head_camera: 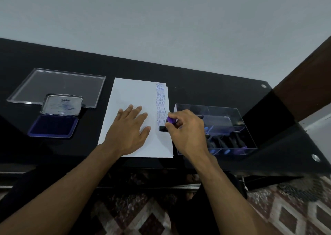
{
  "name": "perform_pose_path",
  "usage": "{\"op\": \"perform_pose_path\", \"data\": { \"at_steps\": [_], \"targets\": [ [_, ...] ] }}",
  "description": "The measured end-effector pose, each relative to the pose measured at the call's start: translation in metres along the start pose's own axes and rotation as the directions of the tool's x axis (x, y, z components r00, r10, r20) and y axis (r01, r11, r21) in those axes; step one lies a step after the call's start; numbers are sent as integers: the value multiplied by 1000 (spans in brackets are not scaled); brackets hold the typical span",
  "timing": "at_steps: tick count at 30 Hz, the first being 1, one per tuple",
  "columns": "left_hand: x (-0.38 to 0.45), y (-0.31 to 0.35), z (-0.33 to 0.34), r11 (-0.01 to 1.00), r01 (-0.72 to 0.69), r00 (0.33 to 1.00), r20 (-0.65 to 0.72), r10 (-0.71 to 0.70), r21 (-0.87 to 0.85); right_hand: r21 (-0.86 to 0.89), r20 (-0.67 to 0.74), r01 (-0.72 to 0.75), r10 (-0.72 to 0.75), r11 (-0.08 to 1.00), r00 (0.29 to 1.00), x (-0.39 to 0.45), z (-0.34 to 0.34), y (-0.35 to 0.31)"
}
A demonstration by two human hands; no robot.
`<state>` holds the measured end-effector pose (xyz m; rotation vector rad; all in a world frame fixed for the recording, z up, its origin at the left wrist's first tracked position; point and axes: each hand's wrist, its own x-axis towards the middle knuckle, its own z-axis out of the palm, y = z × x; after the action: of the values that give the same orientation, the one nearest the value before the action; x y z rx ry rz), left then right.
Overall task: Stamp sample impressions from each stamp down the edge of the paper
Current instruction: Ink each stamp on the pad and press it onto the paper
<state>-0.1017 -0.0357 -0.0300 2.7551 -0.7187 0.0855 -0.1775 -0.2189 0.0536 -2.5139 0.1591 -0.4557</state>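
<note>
A white sheet of paper [132,95] lies on the black table, with a column of purple impressions [161,102] such as FRAGILE, SAMPLE and AIR MAIL down its right edge. My left hand [129,127] lies flat on the sheet with fingers spread. My right hand [186,130] grips a stamp [167,124] with a purple knob and black base, its base down on the paper just below the last impression. An open blue ink pad [53,127] sits at the left, lid raised.
A clear acrylic box [232,120] with several more stamps stands right of the paper. A clear acrylic lid [59,86] lies flat at the back left. The black table's [215,86] front edge runs just below the paper; patterned floor lies beneath.
</note>
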Motion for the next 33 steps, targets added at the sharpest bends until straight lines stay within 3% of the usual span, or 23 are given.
{"op": "perform_pose_path", "data": {
  "at_steps": [33],
  "targets": [
    [2, 2, 3, 999, 40, 999, 9, -40, 11, -161, 153, 41, -16, 986, 988, 8, 11, -2]
  ]
}}
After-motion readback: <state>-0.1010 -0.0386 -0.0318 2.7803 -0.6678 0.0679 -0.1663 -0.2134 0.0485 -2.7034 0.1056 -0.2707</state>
